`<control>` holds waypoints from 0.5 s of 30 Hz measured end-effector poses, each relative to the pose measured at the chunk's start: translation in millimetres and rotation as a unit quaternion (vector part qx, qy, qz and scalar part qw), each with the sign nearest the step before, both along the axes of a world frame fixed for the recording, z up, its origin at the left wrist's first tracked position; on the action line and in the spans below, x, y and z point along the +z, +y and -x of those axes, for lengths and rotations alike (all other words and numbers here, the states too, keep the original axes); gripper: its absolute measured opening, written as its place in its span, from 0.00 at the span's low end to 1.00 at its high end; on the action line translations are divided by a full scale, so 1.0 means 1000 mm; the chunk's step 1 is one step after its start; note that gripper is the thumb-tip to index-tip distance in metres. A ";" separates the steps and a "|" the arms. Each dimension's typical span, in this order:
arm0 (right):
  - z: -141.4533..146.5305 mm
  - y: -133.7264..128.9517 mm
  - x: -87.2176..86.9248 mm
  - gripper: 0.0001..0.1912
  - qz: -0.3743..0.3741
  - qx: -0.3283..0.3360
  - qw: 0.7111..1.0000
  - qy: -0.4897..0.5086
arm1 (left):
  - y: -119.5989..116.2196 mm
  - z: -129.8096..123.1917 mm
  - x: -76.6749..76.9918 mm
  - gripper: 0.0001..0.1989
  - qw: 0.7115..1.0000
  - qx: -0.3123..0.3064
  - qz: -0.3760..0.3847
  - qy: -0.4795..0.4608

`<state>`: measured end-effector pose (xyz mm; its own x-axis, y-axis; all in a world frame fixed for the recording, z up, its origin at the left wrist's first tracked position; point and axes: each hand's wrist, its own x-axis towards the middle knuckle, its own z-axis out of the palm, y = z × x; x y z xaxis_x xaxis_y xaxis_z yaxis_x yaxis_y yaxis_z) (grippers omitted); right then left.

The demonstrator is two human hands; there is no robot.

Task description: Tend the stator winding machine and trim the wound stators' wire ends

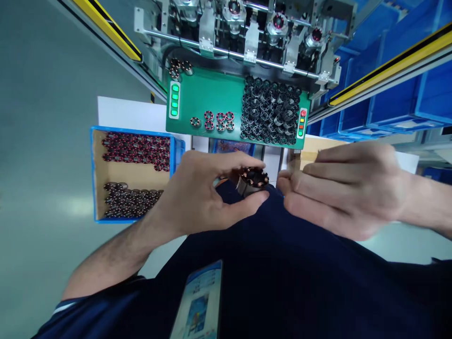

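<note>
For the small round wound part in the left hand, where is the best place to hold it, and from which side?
Hold the wound part by its smooth metal side wall, coming from the sides, as the left hand does with thumb below and fingers above. Its top face carries copper windings, probably delicate, so keep the grip off it. The right hand is beside it.

A small dark cylindrical motor part (pixel 251 181), ringed on top with copper-coloured windings, sits pinched between the thumb and fingers (pixel 243 162) of the left hand (pixel 201 193), its wound face tilted upward, just left of the right hand's fingertips (pixel 287 181).
</note>
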<state>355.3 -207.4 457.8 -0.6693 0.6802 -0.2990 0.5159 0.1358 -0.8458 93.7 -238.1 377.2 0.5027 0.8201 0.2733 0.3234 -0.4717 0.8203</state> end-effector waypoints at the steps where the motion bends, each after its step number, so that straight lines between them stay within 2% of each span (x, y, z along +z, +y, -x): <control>1: -0.003 0.002 0.004 0.28 -0.055 0.006 0.998 -0.020 | 0.001 0.000 -0.002 0.14 1.000 -0.005 0.004 -0.009; 2: -0.007 0.004 0.007 0.27 -0.101 0.003 0.995 -0.028 | 0.001 0.001 -0.003 0.14 1.000 -0.001 -0.007 -0.014; 3: -0.012 0.007 0.007 0.24 -0.116 -0.009 0.993 -0.018 | 0.001 0.001 -0.005 0.13 0.999 0.014 -0.036 -0.013; 4: -0.018 0.011 0.006 0.21 -0.093 -0.029 0.995 0.005 | 0.001 0.002 -0.006 0.12 0.996 0.035 -0.080 -0.006; 5: -0.023 0.014 0.003 0.20 -0.041 -0.053 0.997 0.032 | 0.000 0.002 -0.008 0.11 0.990 0.052 -0.132 -0.004; 7: -0.028 0.020 -0.008 0.20 0.116 -0.070 0.989 0.062 | 0.000 0.001 -0.011 0.10 0.974 0.066 -0.219 -0.006; 10: -0.022 0.024 -0.028 0.20 0.304 -0.046 0.951 0.037 | 0.000 0.001 -0.012 0.13 0.940 0.063 -0.334 0.003; 12: -0.014 0.021 -0.037 0.22 0.346 -0.027 0.937 0.034 | 0.000 0.003 -0.009 0.17 0.938 0.035 -0.344 -0.006; 13: -0.010 0.019 -0.039 0.22 0.339 -0.025 0.939 0.040 | 0.001 0.004 -0.007 0.17 0.947 0.020 -0.321 -0.013; 15: -0.003 0.012 -0.038 0.21 0.279 -0.031 0.959 0.052 | 0.001 0.005 -0.002 0.15 0.968 0.006 -0.252 -0.006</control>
